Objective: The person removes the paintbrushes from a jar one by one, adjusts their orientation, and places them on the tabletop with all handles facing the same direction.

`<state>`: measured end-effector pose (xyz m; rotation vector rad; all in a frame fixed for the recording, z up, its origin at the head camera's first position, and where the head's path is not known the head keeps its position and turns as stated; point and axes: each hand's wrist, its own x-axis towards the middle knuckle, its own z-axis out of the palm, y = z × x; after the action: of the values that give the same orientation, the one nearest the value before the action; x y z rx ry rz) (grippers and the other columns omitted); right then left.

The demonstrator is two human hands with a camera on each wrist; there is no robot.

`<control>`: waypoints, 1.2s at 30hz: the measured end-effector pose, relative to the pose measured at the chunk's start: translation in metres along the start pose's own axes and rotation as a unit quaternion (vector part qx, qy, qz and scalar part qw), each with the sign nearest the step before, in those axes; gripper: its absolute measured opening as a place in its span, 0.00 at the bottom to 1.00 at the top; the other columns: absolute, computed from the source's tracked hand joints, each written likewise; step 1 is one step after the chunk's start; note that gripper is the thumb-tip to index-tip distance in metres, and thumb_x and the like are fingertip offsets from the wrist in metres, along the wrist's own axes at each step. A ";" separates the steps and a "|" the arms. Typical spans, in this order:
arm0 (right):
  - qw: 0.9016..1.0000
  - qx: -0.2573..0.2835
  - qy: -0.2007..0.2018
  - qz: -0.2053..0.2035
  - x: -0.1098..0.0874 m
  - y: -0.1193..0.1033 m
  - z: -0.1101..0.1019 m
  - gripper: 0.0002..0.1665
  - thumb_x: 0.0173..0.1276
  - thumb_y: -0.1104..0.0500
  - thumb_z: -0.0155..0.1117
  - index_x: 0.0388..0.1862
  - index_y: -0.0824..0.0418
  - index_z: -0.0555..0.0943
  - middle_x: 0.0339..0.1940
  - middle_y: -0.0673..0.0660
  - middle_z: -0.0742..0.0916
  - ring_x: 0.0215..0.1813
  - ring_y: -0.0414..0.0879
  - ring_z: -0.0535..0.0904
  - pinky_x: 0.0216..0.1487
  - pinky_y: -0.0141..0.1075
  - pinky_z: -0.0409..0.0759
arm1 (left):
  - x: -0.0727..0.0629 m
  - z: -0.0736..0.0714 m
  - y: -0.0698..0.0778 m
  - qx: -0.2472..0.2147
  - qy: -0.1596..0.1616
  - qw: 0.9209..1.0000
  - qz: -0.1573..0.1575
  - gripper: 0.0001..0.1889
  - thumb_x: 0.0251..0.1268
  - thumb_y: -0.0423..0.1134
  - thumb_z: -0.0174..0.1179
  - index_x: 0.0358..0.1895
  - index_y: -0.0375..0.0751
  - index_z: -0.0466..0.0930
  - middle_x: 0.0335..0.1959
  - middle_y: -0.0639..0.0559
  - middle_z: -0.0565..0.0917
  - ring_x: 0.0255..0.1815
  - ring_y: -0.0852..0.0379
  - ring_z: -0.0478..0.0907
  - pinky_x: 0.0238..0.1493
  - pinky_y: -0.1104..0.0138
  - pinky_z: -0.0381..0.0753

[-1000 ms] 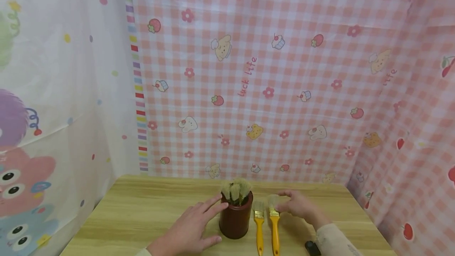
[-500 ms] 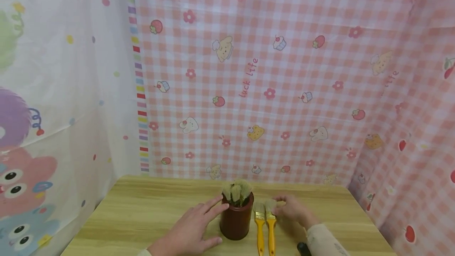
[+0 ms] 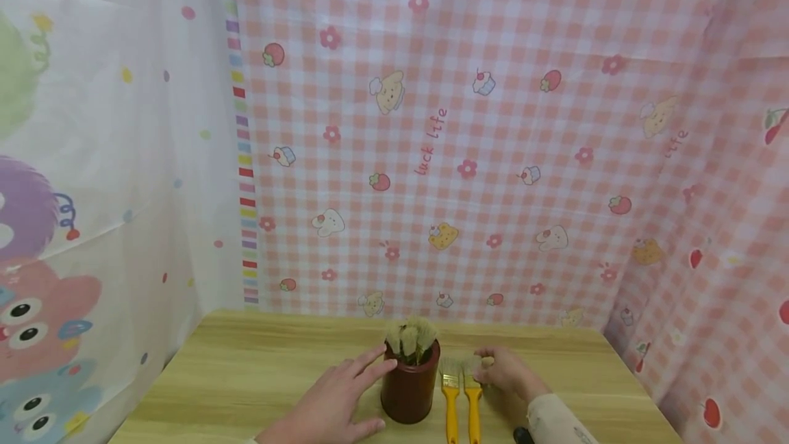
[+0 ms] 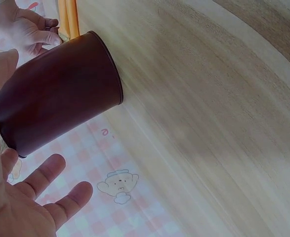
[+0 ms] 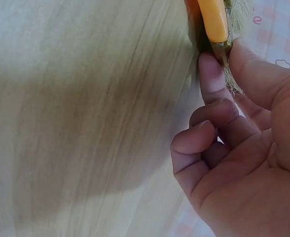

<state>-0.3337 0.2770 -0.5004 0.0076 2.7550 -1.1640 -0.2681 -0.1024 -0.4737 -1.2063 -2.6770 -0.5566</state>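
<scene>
A dark brown cylindrical cup point(image 3: 407, 389) stands upright on the table, with several pale brush heads point(image 3: 414, 336) sticking out of its top. My left hand point(image 3: 327, 399) rests at the cup's left side, fingers extended to the rim; the left wrist view shows the palm spread near the cup point(image 4: 61, 94). Right of the cup, two yellow-handled paintbrushes lie side by side, bristles toward the wall. With thumb and index finger, my right hand point(image 3: 507, 373) pinches the right paintbrush point(image 3: 473, 413) near its metal band; the left paintbrush point(image 3: 452, 413) lies between it and the cup.
A small black object point(image 3: 522, 436) sits by the right sleeve at the table's near side. The wooden table point(image 3: 246, 355) meets a pink checked cloth point(image 3: 345, 245) at the back, with patterned cloths on both sides.
The right hand has moved left with the right paintbrush, bringing it close beside the other one. The left hand has stayed at the cup. The head view has tilted slightly up.
</scene>
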 end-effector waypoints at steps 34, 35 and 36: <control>1.000 -0.017 0.012 -0.003 0.000 0.011 -0.003 0.31 0.67 0.58 0.79 0.66 0.66 0.83 0.70 0.76 0.81 0.74 0.75 0.73 0.74 0.69 0.71 | 0.002 0.002 -0.003 0.005 -0.012 1.000 -0.014 0.47 0.70 0.64 0.68 0.87 0.63 0.55 0.88 0.50 0.60 0.74 0.39 0.77 0.63 0.34 0.82; 1.000 -0.018 0.013 -0.002 0.000 0.011 -0.003 0.31 0.67 0.58 0.79 0.67 0.66 0.83 0.70 0.76 0.81 0.74 0.74 0.74 0.73 0.69 0.72 | 0.002 0.003 -0.003 0.005 -0.011 1.000 -0.013 0.47 0.70 0.64 0.68 0.87 0.63 0.55 0.88 0.50 0.60 0.74 0.39 0.77 0.63 0.34 0.82; 1.000 -0.018 0.013 0.000 -0.001 0.010 -0.003 0.31 0.67 0.58 0.79 0.67 0.66 0.83 0.70 0.76 0.81 0.73 0.74 0.75 0.73 0.68 0.72 | 0.002 0.003 -0.003 0.007 -0.010 1.000 -0.013 0.47 0.70 0.65 0.67 0.87 0.63 0.55 0.88 0.49 0.60 0.74 0.39 0.77 0.62 0.34 0.82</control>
<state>-0.3329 0.2865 -0.5052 0.0179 2.7979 -1.1226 -0.2715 -0.1015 -0.4764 -1.1830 -2.7124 -0.5319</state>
